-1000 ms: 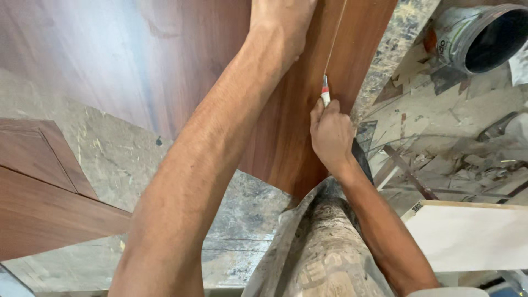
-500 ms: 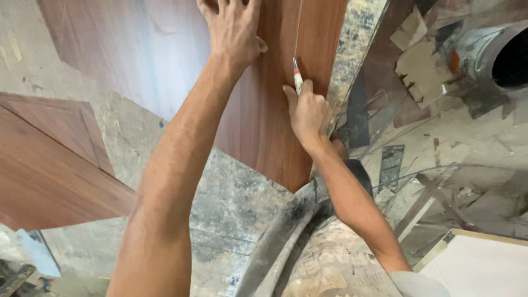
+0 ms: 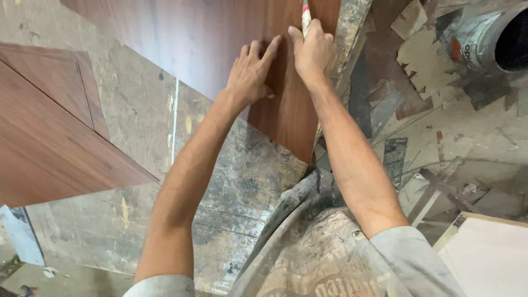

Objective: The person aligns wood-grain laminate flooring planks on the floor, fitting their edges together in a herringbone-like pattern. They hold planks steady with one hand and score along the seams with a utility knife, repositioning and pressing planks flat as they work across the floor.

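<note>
Your right hand (image 3: 313, 52) is clenched round a knife (image 3: 306, 12) at the top edge of view, its tip out of sight. Your left hand (image 3: 250, 74) lies open and flat on the brown sheet (image 3: 220, 38), which rests on the stained counter (image 3: 132, 110). Press the sheet down close beside the tool and keep those fingertips clear of its path. Offcuts (image 3: 418, 49) and a bucket (image 3: 495, 36) crowd the floor to your right.
</note>
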A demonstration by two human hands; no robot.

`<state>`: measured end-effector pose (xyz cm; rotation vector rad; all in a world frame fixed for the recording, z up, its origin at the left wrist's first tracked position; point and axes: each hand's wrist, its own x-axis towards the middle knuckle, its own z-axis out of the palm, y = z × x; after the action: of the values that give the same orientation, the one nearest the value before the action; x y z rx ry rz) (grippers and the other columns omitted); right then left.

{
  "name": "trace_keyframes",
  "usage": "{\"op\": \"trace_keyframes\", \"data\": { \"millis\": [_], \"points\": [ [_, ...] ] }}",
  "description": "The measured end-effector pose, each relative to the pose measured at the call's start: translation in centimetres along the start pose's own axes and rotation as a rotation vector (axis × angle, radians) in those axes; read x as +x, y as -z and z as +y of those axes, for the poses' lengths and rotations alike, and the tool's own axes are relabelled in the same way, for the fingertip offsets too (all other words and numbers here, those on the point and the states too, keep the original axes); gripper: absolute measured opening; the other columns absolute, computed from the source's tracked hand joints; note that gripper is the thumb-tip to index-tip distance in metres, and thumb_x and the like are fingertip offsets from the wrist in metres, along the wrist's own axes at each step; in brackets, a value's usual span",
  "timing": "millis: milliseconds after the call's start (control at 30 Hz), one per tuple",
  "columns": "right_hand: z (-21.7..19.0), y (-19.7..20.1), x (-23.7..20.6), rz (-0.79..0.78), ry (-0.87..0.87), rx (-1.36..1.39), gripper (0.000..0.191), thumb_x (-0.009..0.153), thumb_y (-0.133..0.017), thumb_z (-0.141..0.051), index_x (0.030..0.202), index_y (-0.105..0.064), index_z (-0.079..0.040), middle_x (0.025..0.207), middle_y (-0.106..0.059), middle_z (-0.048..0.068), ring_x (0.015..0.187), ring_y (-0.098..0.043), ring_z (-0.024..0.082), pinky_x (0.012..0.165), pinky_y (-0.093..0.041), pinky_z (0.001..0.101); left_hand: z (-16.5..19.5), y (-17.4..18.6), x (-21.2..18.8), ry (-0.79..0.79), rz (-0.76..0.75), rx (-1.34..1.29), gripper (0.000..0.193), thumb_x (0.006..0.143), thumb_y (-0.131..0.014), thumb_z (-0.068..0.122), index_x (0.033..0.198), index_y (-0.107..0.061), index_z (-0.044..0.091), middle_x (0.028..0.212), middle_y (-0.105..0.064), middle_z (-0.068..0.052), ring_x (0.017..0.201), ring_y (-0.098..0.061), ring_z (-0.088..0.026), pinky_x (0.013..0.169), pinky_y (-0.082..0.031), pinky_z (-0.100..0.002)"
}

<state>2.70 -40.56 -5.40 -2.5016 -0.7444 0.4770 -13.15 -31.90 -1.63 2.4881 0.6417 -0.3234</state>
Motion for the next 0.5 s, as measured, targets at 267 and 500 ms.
{"op": "trace_keyframes", "data": {
  "millis": [267, 500],
  "points": [
    [0.6, 0.1, -0.6, -0.043, -0.065, 0.102, 0.046, 0.100, -0.062, -0.047, 0.097, -0.062, -0.001, 0.078, -0.072, 0.024, 0.075, -0.074, 0.045, 0.065, -0.054, 0.0565, 0.5, -1.2, 1.1, 0.009, -0.031, 0.223, 0.151, 0.044, -0.103, 0.024, 0.167, -0.015, 0.017, 0.143, -0.043, -0.020, 0.129, -0.044, -0.041, 0.103, -0.047, -0.053],
    [1.5, -0.7, -0.2, 0.038, 0.087, -0.063, 0.042, 0.107, -0.051, -0.035, 0.096, -0.068, 0.001, 0.081, -0.071, 0.027, 0.078, -0.069, 0.049, 0.066, -0.053, 0.0591, 1.0, -1.2, 0.9, 0.024, -0.009, 0.276, 0.148, 0.043, -0.102, 0.034, 0.162, -0.015, 0.023, 0.161, -0.018, -0.023, 0.147, -0.018, -0.049, 0.107, -0.024, -0.081]
  ]
}}
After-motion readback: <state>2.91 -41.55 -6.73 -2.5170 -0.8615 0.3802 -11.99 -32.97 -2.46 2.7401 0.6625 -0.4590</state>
